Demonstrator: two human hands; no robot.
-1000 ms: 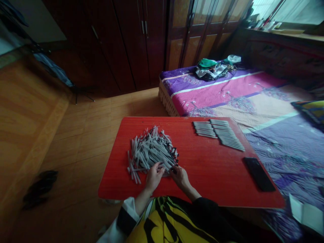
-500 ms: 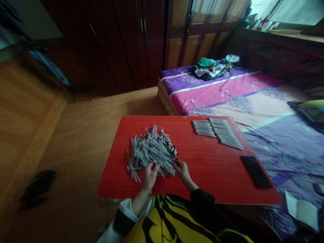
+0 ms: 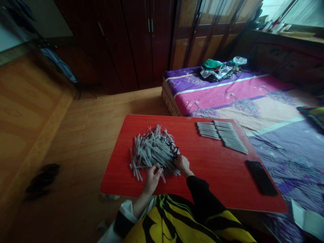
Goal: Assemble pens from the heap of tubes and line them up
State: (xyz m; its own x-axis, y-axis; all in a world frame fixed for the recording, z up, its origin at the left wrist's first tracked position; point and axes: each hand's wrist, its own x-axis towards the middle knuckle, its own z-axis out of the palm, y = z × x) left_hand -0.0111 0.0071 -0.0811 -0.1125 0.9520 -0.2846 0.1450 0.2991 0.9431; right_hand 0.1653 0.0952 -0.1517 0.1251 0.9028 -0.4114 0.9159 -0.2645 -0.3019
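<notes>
A heap of pale grey, pen-like tubes (image 3: pixel 152 148) lies on the left half of the red table (image 3: pixel 187 162). My left hand (image 3: pixel 152 179) is at the heap's near edge, thumb and fingers pinched on one pale tube (image 3: pixel 161 172) that slants toward me. My right hand (image 3: pixel 183 164) reaches into the heap's right side, fingers closed among small black pieces (image 3: pixel 176 152). What those fingertips hold is too small to make out. Farther right, finished-looking pens with dark ends (image 3: pixel 231 135) lie side by side in two neat rows.
A black phone (image 3: pixel 262 178) rests near the table's right edge. Beyond the table stands a bed (image 3: pixel 227 91) with a striped cover and a bundle of cloth and bags (image 3: pixel 215 70). Dark wardrobes (image 3: pixel 141 50) line the back. Dark shoes (image 3: pixel 43 180) are on the floor at left.
My right hand has moved up and away from me, to the black pieces at the heap's right edge. My left hand has shifted slightly nearer me with a tube. The view has turned a little.
</notes>
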